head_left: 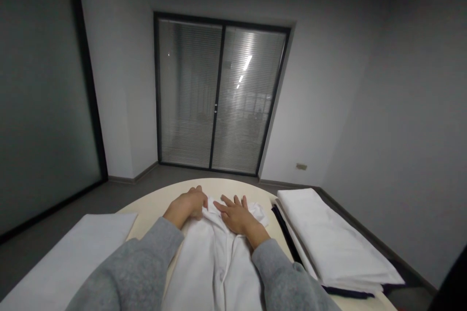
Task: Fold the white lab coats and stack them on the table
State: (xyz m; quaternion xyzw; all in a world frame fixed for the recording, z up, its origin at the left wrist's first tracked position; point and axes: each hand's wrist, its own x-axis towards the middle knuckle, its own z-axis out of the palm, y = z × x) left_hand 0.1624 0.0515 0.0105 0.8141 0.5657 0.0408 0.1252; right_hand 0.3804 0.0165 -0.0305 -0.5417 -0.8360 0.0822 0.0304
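Note:
A white shirt with what looks like a button front lies lengthwise on the pale round table, its near end running out of view at the bottom. At the shirt's far end, my left hand has its fingers curled and closed on the bunched cloth. Beside it on the right, my right hand lies on the shirt with fingers spread. The cloth is gathered in folds between and under the hands, and a crumpled part sticks out past the right one.
Folded white cloth is stacked at the table's right, with dark fabric showing along its edges. Another flat white piece lies at the left, overhanging the table. Beyond the table are a glass door with blinds and grey walls.

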